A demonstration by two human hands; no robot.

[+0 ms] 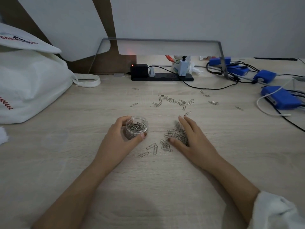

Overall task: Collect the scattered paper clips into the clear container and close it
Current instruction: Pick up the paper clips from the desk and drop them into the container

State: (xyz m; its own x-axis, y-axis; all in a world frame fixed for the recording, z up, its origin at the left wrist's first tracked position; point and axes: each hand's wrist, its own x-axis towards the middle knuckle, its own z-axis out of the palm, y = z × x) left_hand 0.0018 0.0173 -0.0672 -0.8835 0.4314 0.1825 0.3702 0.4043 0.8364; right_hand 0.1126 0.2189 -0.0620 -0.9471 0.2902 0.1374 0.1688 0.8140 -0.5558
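Many paper clips (pixel 171 132) under right grip (pixel 192 138) (container (pixel 137 128) left).

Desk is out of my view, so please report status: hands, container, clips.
Left hand grips open container. Right hand rests on clip pile. More clips scattered beyond.

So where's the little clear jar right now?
In the head view the clear container stands on the wooden desk left of centre, held by the left hand; the heap of paper clips under the right hand lies just to its right.

Office desk (pixel 214 162), power strip (pixel 162 77), cables (pixel 231 76)
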